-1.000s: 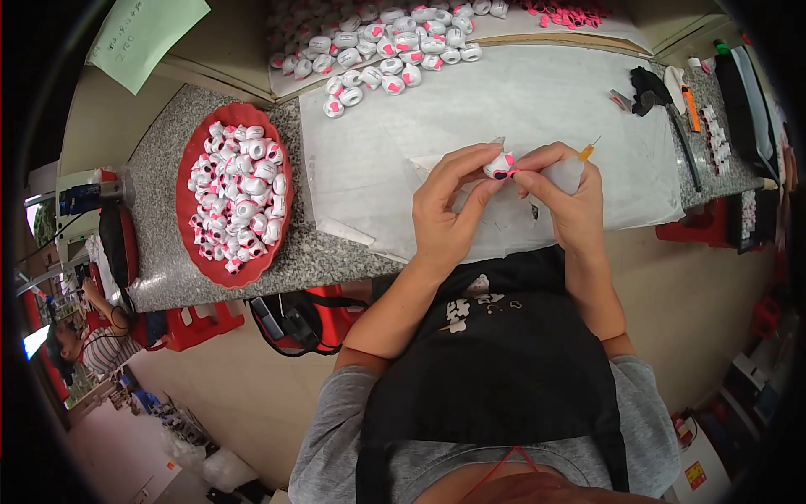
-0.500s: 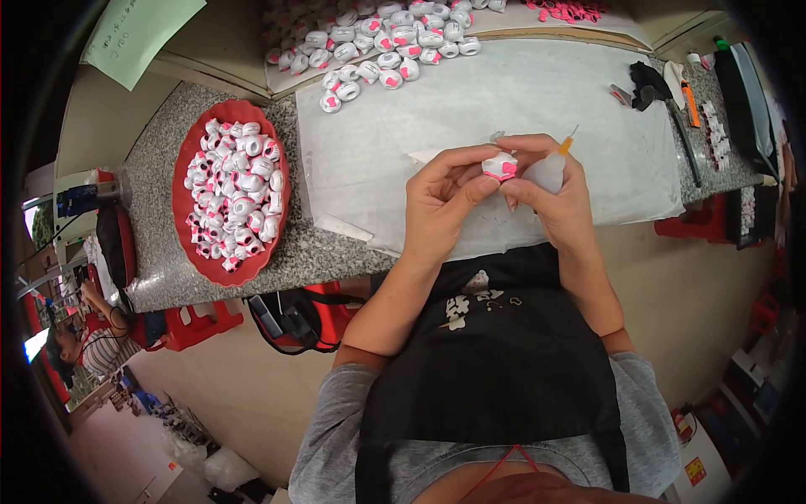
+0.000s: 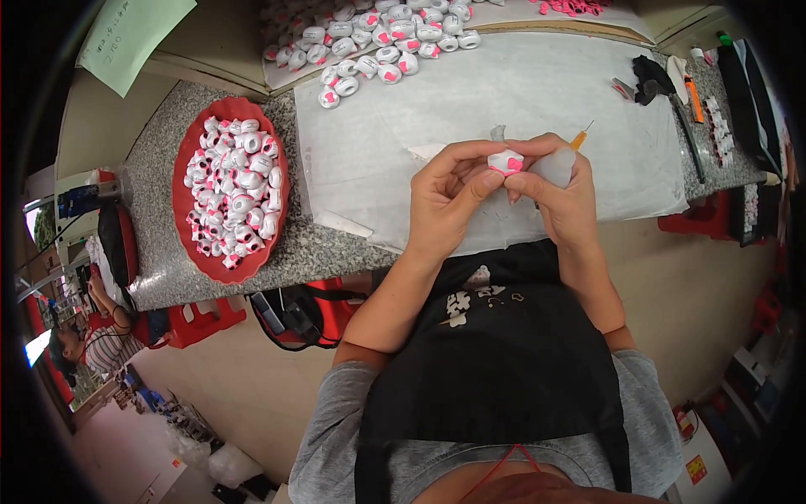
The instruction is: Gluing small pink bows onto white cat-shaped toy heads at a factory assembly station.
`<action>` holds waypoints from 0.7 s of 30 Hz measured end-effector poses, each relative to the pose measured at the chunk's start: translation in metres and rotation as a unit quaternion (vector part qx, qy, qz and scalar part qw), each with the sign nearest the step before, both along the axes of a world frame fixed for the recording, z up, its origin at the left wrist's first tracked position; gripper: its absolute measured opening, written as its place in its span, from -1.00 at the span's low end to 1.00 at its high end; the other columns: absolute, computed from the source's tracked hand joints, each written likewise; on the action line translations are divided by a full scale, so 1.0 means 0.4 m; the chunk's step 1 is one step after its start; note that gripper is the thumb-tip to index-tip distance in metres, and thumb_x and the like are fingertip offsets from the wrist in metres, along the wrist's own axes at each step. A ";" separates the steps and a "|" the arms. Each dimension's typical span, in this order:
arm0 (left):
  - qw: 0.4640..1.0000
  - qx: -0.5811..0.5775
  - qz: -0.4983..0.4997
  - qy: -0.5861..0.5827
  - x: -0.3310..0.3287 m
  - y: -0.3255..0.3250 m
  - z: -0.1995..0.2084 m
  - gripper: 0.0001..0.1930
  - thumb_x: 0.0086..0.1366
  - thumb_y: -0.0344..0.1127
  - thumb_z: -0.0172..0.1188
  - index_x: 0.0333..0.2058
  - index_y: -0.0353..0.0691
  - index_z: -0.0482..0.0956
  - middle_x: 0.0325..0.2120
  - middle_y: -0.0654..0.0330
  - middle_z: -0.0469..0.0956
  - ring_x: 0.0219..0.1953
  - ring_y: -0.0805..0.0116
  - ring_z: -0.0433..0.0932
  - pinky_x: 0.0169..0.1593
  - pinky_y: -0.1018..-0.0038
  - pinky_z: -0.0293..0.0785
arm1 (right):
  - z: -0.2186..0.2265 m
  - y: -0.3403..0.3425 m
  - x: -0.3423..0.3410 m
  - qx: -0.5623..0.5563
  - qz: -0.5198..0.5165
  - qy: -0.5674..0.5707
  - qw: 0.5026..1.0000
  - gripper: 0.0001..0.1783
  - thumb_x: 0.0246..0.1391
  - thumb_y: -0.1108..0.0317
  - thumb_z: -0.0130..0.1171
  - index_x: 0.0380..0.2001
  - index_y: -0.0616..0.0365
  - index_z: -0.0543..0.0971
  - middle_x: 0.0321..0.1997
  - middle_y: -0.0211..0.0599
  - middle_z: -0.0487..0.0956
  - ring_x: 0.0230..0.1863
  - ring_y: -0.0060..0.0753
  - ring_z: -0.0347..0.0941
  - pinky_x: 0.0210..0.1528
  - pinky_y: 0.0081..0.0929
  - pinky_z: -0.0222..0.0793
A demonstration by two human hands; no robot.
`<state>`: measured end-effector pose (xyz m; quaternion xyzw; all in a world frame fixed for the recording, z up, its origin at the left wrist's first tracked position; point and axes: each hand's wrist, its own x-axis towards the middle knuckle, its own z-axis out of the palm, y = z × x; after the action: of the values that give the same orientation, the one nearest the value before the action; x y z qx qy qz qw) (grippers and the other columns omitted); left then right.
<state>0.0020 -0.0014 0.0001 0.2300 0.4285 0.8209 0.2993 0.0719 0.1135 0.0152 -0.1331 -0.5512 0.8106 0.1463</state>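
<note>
Between both hands, above the white sheet, a small white figurine head with a pink bow is pinched at the fingertips. My left hand closes on its left side, thumb at the lower edge. On the other side my right hand grips it with thumb and fingers. Tucked in that right hand is a translucent glue bottle with an orange needle tip pointing up and right. The underside of the figurine head is hidden by the fingers.
Left of the sheet, a red scalloped tray holds many white-and-pink heads. More heads are heaped at the back, beside pink pieces. Black cloth and an orange-handled tool lie at right. A person sits far left.
Both hands have shifted slightly right with the figurine head, which has turned a little. The glue bottle and its needle tip have also moved right.
</note>
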 end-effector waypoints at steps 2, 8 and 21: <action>1.000 -0.008 0.002 0.004 0.000 0.002 0.003 -0.76 0.05 -0.52 0.00 -0.25 -0.40 0.32 -0.33 0.11 0.40 -0.27 0.45 0.38 -0.20 0.61 0.31 | 0.004 0.002 -0.001 0.005 -0.001 -0.004 1.000 -0.70 -0.29 0.56 0.12 -0.36 0.33 0.39 -0.55 -0.30 0.42 -0.58 -0.56 0.31 -0.54 -0.68 0.23; 0.999 -0.029 0.020 0.012 0.005 0.002 0.004 -0.77 0.07 -0.52 -0.03 -0.24 -0.40 0.31 -0.33 0.10 0.40 -0.27 0.45 0.39 -0.22 0.60 0.32 | -0.002 0.002 -0.003 0.006 0.000 -0.010 1.000 -0.72 -0.25 0.56 0.06 -0.34 0.33 0.39 -0.50 -0.27 0.44 -0.58 -0.56 0.31 -0.54 -0.67 0.23; 0.999 -0.026 0.020 -0.015 0.000 0.005 0.005 -0.78 0.02 -0.57 0.00 -0.28 -0.40 0.32 -0.39 0.10 0.41 -0.38 0.48 0.40 -0.33 0.62 0.35 | -0.003 0.002 -0.008 -0.060 0.015 -0.015 0.998 -0.76 -0.26 0.53 0.09 -0.38 0.31 0.42 -0.60 -0.37 0.40 -0.61 -0.58 0.31 -0.56 -0.66 0.26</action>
<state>0.0019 0.0007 0.0022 0.2016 0.4497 0.8186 0.2950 0.0688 0.1142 0.0139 -0.1455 -0.5054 0.8423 0.1179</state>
